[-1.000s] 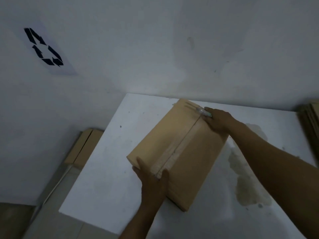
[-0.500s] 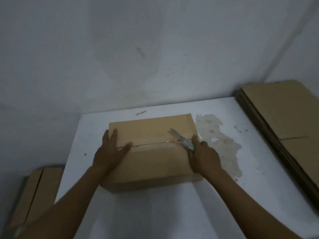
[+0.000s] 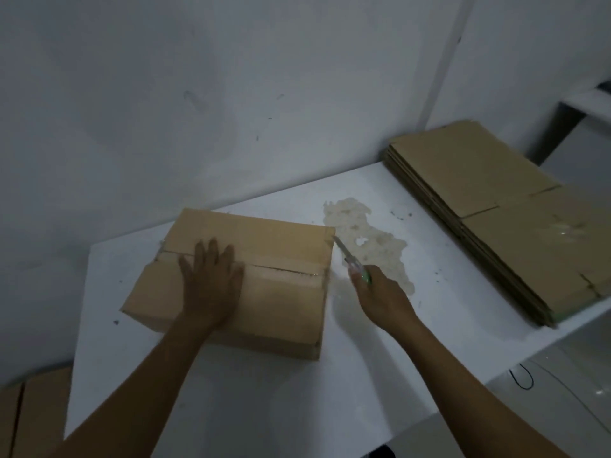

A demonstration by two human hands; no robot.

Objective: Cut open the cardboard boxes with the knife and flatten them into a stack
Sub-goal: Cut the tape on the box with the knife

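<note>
A brown cardboard box point(image 3: 274, 239) lies on the white table point(image 3: 251, 391), its top seam slit along the tape. My left hand point(image 3: 211, 279) presses flat on the box top, fingers spread across the seam. Just off the box's right side, my right hand point(image 3: 380, 292) grips a knife point(image 3: 350, 259) with a green-and-clear handle. Its blade points up toward the box's top right corner. A stack of flattened boxes point(image 3: 515, 219) sits at the table's right end.
A yellowish stain point(image 3: 373, 246) marks the table between the box and the stack. More cardboard boxes point(image 3: 29, 414) stand on the floor at lower left. White walls close off the back, meeting in a corner point(image 3: 446, 71) behind the stack.
The knife has come off the top seam and now sits beside the box's right edge. My left hand has slid toward the middle of the box top. The view has shifted left.
</note>
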